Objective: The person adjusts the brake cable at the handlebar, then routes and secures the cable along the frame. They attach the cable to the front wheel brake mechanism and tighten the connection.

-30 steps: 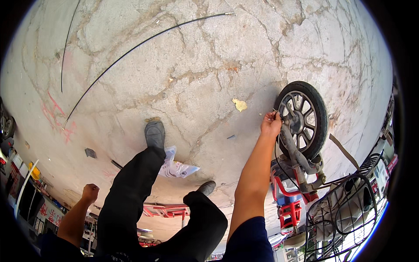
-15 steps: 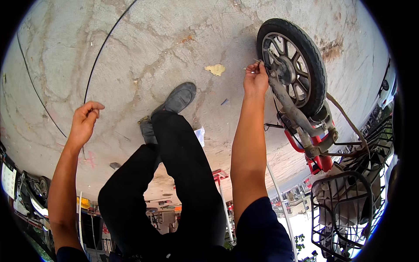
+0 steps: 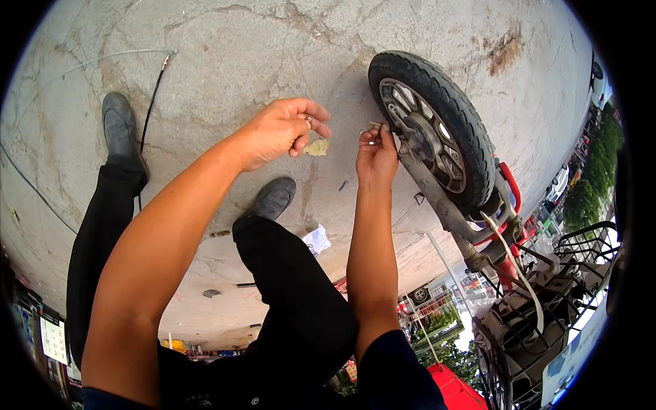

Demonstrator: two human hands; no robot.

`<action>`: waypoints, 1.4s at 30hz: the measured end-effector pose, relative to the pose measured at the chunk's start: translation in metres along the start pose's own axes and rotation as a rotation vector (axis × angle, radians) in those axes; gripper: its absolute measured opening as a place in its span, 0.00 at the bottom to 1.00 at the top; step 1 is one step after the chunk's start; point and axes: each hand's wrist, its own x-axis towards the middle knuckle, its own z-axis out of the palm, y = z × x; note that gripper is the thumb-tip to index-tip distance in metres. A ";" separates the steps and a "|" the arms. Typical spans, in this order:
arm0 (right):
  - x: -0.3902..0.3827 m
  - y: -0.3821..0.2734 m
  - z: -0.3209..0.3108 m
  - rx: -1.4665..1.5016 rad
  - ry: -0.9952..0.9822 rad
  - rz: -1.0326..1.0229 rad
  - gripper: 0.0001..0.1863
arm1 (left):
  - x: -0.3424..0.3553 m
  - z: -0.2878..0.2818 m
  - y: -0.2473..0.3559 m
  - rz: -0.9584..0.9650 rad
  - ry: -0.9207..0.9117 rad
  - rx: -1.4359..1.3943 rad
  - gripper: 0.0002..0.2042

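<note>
My right hand [image 3: 374,140] pinches a small metal piece [image 3: 372,125] beside the hub and fork of a front wheel [image 3: 430,130], just left of the dark hub [image 3: 418,140]. My left hand [image 3: 290,130] hangs at the middle, left of my right hand, with fingers loosely bent and apart; a small shiny spot on its fingers is too small to make out. A yellow scrap [image 3: 316,148] lies on the cracked concrete floor [image 3: 273,48] behind it.
The two-wheeler's wire basket [image 3: 577,253] and red frame [image 3: 509,181] stand on the right. Black cables [image 3: 157,85] lie at the left beside my shoe [image 3: 117,119]. A plastic bag [image 3: 316,239] lies near my other shoe. Vehicles and trees show along the rim.
My left hand has come up from the lower left to the middle, toward my right hand, which stays by the hub. My feet have shifted apart and the view has turned.
</note>
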 end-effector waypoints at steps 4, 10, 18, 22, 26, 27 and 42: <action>0.001 0.009 -0.008 -0.042 -0.029 -0.055 0.03 | 0.043 -0.005 -0.013 -0.114 -0.136 -0.044 0.14; 0.001 0.022 0.016 0.134 -0.062 -0.176 0.05 | 0.086 -0.014 -0.031 -0.183 -0.225 -0.124 0.13; 0.020 0.031 0.021 0.228 0.014 -0.265 0.03 | 0.107 0.011 -0.009 -0.103 -0.254 -0.249 0.20; 0.020 0.032 0.020 0.290 0.004 -0.273 0.02 | 0.106 0.019 -0.005 -0.084 -0.280 -0.246 0.22; 0.020 0.035 0.022 0.338 -0.008 -0.260 0.02 | 0.110 0.018 -0.006 -0.022 -0.240 -0.035 0.20; 0.020 0.035 0.024 0.344 -0.013 -0.257 0.02 | 0.113 0.020 -0.007 -0.008 -0.194 0.081 0.18; 0.021 0.041 0.034 0.340 0.015 -0.371 0.05 | 0.158 0.058 -0.015 0.702 -0.004 1.251 0.16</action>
